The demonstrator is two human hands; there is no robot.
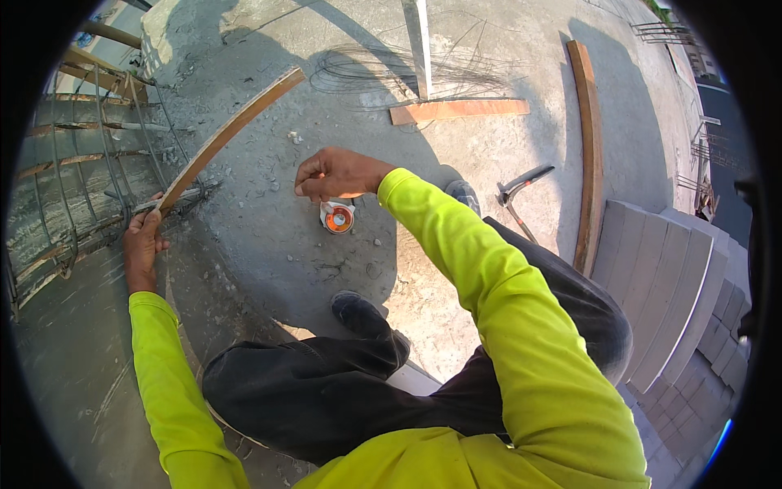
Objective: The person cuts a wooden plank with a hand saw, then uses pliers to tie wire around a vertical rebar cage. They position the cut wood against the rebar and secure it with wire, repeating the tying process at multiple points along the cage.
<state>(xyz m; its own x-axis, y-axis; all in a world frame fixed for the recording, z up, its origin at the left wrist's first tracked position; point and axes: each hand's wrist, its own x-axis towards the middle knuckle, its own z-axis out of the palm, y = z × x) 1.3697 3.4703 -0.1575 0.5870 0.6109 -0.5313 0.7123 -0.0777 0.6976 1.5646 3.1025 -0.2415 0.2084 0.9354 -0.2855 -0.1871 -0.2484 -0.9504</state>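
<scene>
My left hand (145, 244) is closed around the near end of a long wooden strip (228, 130), beside the rebar grid. The strip slants away from it to the far right. My right hand (342, 173) is raised over the concrete with its fingers pinched together; a speck of orange shows at them, too small to name. Just below that hand appears a round orange-and-white thing (338, 218), like a small reel or roll. Whether it hangs from the fingers or lies on the floor, I cannot tell.
Rebar (102, 138) fills the left side. A hammer-like tool (515, 196) lies right of my boot. Beyond are a wooden board (460, 110), an upright post (419, 49) and loose wire (358, 69). A long plank (588, 155) and stacked grey blocks (652, 277) stand at right.
</scene>
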